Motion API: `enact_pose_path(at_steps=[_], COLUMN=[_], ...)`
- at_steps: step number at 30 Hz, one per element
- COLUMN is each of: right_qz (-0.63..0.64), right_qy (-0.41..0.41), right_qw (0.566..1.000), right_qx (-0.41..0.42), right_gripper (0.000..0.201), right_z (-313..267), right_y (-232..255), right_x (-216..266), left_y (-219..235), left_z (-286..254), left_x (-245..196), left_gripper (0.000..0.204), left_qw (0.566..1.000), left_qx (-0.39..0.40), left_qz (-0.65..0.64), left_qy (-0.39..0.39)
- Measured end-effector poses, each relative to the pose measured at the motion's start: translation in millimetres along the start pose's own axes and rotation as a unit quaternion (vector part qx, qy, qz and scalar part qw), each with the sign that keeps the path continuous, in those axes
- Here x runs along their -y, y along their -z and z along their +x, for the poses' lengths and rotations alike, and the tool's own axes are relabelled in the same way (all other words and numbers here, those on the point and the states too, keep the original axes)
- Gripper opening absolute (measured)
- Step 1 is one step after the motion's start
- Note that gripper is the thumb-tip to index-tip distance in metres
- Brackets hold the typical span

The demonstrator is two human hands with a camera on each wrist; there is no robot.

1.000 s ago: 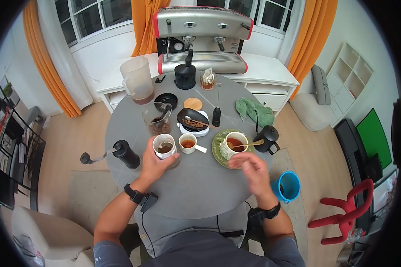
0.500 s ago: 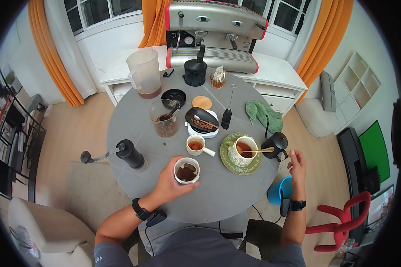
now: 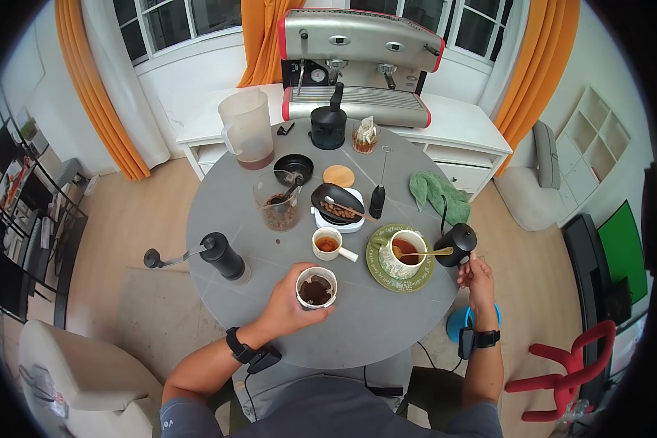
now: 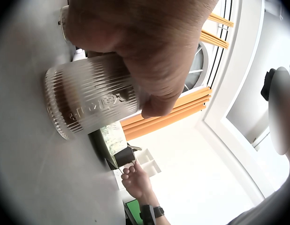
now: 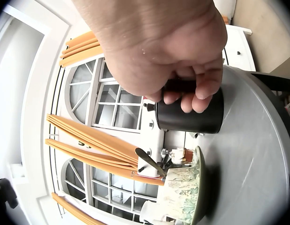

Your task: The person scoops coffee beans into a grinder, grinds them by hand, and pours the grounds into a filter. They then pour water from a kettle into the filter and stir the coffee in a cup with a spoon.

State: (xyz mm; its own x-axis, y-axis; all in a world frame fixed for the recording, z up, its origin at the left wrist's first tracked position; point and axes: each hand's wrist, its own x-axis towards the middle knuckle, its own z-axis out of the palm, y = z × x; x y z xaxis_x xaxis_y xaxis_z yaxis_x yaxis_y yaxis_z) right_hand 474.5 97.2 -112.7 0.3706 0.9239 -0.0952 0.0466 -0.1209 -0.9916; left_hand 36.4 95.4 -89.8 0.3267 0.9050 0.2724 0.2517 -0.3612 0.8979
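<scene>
My left hand [image 3: 289, 301] grips a ribbed clear glass [image 4: 95, 93] near the table's front; in the head view a white paper filter [image 3: 317, 288] with dark wet grounds sits in its top. At the table's right edge my right hand [image 3: 477, 280] has its fingers curled at the handle of a small black kettle [image 3: 457, 244]. The right wrist view shows those fingers against the black kettle [image 5: 192, 112]. Left of the kettle, a patterned cup [image 3: 399, 269] of reddish-brown liquid with a gold spoon [image 3: 434, 252] stands on a green saucer [image 3: 382, 280].
A small white handled cup [image 3: 327, 254] stands behind the glass. Around it are a hand grinder [image 3: 222, 256], a jug of beans [image 3: 279, 217], a scale [image 3: 349, 225] with a black dish of beans [image 3: 336, 207], and a green cloth [image 3: 438, 195]. A blue bucket [image 3: 456, 324] is below the right edge.
My left hand has brought the glass toward the table's front. My right hand has moved right, from beside the saucer to the kettle's handle, and its fingers have closed there.
</scene>
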Motion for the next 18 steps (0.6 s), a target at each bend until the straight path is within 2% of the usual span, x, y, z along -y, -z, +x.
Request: enact_pose_path(at_steps=[9,12,18], right_qz=[0.017,-0.006,-0.008], right_qy=[0.014,0.041,0.098], right_qw=[0.998,0.993,0.990], right_qx=[-0.064,-0.107,-0.097], right_gripper=[0.042,0.044,0.043], right_z=[-1.5,-8.2,-33.4], right_y=[18.1,28.6,46.8], right_x=[-3.7,9.7,59.8], left_y=[0.0,0.1,2.3], left_z=[-0.2,0.0,1.1], left_x=[2.8,6.5,6.5], left_gripper=[0.071,0.072,0.080], left_qw=[1.000,1.000,1.000], left_qx=[-0.002,0.004,0.017], left_qz=[0.009,0.004,-0.015], left_qy=[-0.003,-0.005,-0.001])
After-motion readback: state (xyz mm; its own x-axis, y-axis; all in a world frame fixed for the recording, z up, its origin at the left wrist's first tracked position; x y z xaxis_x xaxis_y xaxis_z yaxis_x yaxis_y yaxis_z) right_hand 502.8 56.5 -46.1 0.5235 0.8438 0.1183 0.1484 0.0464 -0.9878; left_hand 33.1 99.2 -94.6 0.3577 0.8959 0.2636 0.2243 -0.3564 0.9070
